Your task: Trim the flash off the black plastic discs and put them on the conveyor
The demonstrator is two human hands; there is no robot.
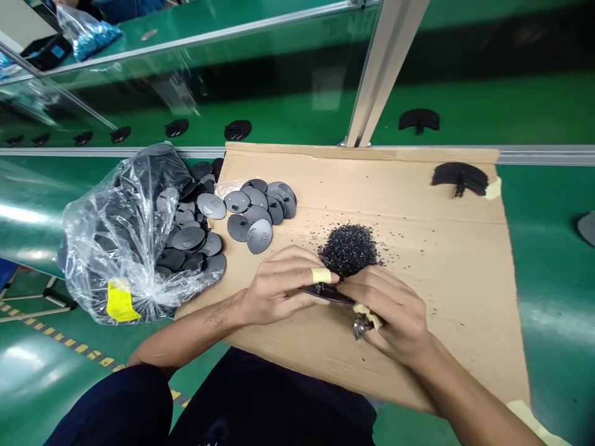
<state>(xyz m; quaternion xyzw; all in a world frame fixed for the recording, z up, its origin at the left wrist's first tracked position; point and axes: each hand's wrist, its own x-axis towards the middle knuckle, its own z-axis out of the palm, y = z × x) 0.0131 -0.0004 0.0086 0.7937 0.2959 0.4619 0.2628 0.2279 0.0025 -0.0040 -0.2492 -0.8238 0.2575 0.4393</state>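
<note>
A dark, thin oval disc (332, 296) is held edge-on above the cardboard. My left hand (274, 288) pinches its left side, with yellow tape (320, 275) around one finger. On the other side, my right hand (395, 310) is closed at the disc's right end, fingertips near a small post on its face. Pale tape (370, 316) and a shiny, blurred metallic-looking object (360, 326) show under the right fingers; its kind cannot be made out. Just beyond both hands lies a heap of tiny black parts (353, 244), with some scattered around it.
Grey oval discs (258, 214) lie loosely on the cardboard sheet (455, 279). A clear plastic bag (116, 229) full of more discs stands at left. A curved black part (460, 178) rests at the far right. Behind, a metal post (385, 68) rises beside a green conveyor belt (297, 127) carrying black parts.
</note>
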